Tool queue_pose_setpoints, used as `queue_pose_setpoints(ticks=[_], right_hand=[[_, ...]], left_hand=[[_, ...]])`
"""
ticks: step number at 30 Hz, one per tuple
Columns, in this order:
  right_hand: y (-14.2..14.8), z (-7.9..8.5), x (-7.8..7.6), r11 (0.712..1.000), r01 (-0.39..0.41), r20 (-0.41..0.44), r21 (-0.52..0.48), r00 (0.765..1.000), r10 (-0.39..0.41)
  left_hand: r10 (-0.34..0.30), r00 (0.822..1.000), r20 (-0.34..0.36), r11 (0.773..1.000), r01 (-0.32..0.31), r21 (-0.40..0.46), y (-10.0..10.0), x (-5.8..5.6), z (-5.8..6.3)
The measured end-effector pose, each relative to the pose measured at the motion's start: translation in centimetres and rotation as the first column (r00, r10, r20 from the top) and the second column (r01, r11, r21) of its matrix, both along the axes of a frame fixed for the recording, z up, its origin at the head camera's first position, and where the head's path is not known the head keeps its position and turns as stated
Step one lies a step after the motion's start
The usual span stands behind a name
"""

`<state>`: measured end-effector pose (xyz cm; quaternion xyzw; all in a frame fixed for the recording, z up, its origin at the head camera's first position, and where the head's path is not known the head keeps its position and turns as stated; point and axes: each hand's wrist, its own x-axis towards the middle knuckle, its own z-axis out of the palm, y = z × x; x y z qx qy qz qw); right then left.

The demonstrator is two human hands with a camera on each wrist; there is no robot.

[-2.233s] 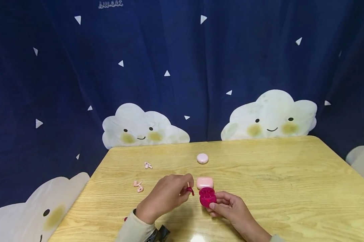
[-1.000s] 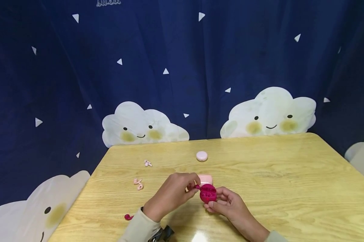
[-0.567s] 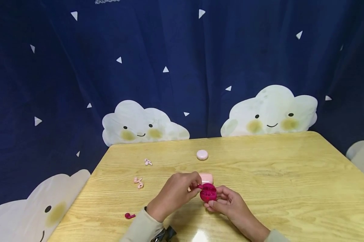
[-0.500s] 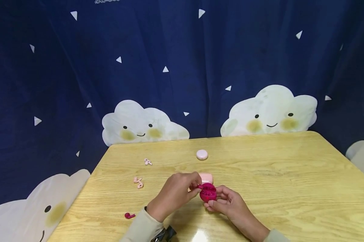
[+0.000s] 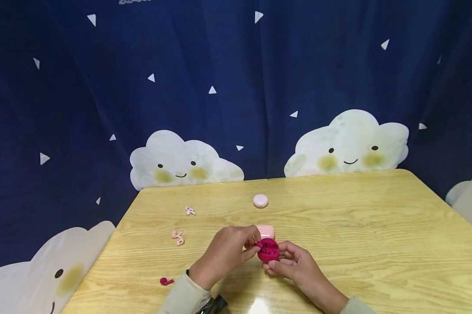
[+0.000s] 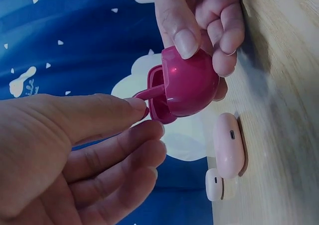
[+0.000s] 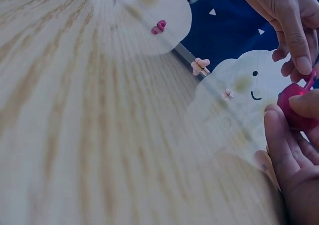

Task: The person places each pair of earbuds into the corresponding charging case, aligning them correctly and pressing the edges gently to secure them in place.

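Observation:
My right hand point(image 5: 304, 270) holds a magenta earbud charging case point(image 5: 269, 254), thumb in front and fingers behind, its lid raised. Between thumb and fingertips, my left hand point(image 5: 225, 253) pinches a magenta earbud point(image 6: 153, 92) at the mouth of that case. In the left wrist view the earbud's stem reaches past the case's rim; its other end is partly hidden by the thumb. How deep it sits cannot be seen. A second magenta earbud point(image 5: 166, 281) lies on the table near my left sleeve.
Just behind the magenta case sits a closed pink case point(image 5: 266, 231). Farther back is a round pale pink case point(image 5: 260, 200). On the left lie a pair of pink earbuds point(image 5: 178, 238) and a pair of paler earbuds point(image 5: 190, 211). The wooden table point(image 5: 357, 226) meets a blue curtain.
The left hand has moved right, bringing its earbud from beside the case to the case's mouth. The right hand has tilted the case slightly. The loose magenta earbud has come into fuller view.

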<state>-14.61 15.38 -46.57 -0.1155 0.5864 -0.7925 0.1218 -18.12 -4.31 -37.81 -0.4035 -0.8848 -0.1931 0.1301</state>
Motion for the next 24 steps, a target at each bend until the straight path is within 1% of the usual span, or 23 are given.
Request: queue_pose_setpoints(ticks=[5,13,24], right_hand=[[-0.04,0.02,-0.06,1.000,0.005,0.009,-0.006,1.000,-0.004],[-0.19,-0.11,-0.02,1.000,0.006,0.027,-0.014,1.000,-0.005],[-0.06,-0.13,0.03,1.000,0.002,0.003,0.005,1.000,-0.002]], left_hand=[[-0.009,1.000,-0.003,1.000,0.009,-0.002,0.04,0.00,0.02],[-0.015,0.999,0.034,1.000,0.015,0.010,-0.03,-0.05,-0.39],[-0.043,0.999,0.002,0.999,0.043,0.016,0.19,-0.04,-0.56]])
